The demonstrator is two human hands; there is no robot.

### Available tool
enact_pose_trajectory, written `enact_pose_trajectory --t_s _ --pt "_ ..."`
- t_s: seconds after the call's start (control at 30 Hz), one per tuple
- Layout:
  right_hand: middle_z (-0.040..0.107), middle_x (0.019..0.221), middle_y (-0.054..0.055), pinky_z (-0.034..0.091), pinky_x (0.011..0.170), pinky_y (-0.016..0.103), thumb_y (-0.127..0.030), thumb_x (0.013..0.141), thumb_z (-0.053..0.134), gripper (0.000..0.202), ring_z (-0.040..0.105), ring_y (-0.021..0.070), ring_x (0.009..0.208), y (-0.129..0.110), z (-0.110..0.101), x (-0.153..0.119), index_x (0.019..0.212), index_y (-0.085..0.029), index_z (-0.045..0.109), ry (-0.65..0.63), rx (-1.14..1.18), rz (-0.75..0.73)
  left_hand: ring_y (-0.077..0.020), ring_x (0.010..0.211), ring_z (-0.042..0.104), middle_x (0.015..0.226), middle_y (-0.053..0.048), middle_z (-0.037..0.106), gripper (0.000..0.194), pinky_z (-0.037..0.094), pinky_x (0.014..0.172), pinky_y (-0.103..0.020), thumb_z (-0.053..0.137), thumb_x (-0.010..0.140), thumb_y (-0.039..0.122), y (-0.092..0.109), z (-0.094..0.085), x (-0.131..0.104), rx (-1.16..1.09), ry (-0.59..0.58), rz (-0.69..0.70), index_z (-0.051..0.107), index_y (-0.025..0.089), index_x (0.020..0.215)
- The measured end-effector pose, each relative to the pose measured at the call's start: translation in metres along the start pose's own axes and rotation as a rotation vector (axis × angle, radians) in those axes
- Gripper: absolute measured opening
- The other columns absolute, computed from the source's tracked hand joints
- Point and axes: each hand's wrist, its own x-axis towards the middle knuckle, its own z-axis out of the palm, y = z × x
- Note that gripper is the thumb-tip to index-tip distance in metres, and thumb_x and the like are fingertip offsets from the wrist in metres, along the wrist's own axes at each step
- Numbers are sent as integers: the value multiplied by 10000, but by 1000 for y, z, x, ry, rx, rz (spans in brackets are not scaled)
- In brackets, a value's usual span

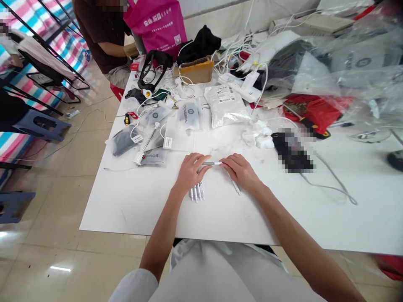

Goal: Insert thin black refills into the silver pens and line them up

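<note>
A slim grey-and-white pen lies level between my two hands, just above the white table. My left hand pinches its grey end between thumb and fingers. At the white end, the fingertips of my right hand are closed on it. Below my left hand several white pens lie side by side, their upper parts hidden by the hand. Another white pen lies slanted under my right hand, partly covered.
Packaged pouches and a white parcel lie beyond my hands. Tangled white cables, a cardboard box and a pink bag crowd the back. A dark, blurred-out item sits at right. A seated person is at the far left end.
</note>
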Motion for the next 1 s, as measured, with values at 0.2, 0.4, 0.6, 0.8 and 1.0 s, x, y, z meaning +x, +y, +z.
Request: enact_pose_trajectory --t_s 0.2,0.4,0.6,0.8,1.0 --pt "747 1020 111 504 791 444 -324 1109 494 272 633 265 869 1 1 -1 1279 -260 697 18 -3 3 -213 947 674 988 -62 772 246 457 864 -397 557 1117 381 1 3 -2 28 -10 -7 735 212 1134" --pt "738 1045 114 524 794 434 -266 1093 539 279 651 257 895 2 4 -2 1335 -258 678 44 -36 -33 -204 932 674 982 -49 754 179 462 875 -388 599 1099 351 2 5 -1 60 -17 61 733 240 1140" --pt "705 1134 114 540 861 445 -238 1092 522 252 665 261 991 3 6 -3 1283 -288 679 49 -49 -18 -195 853 651 887 -32 779 216 441 863 -398 531 1128 286 4 6 0 21 -25 67 733 211 1143" --pt "717 1094 110 506 810 413 -193 1101 457 223 651 257 954 2 6 -4 1239 -245 624 21 -59 -54 -206 870 639 840 -25 740 212 423 852 -387 626 1082 403 6 10 -1 110 -63 112 733 222 1071" --pt "710 1061 122 478 790 428 -224 1097 495 308 606 275 917 -2 6 -1 1382 -231 610 -67 -139 -79 -202 913 652 884 -31 758 209 427 876 -385 579 1110 357 5 8 -1 143 -65 91 720 205 1083"
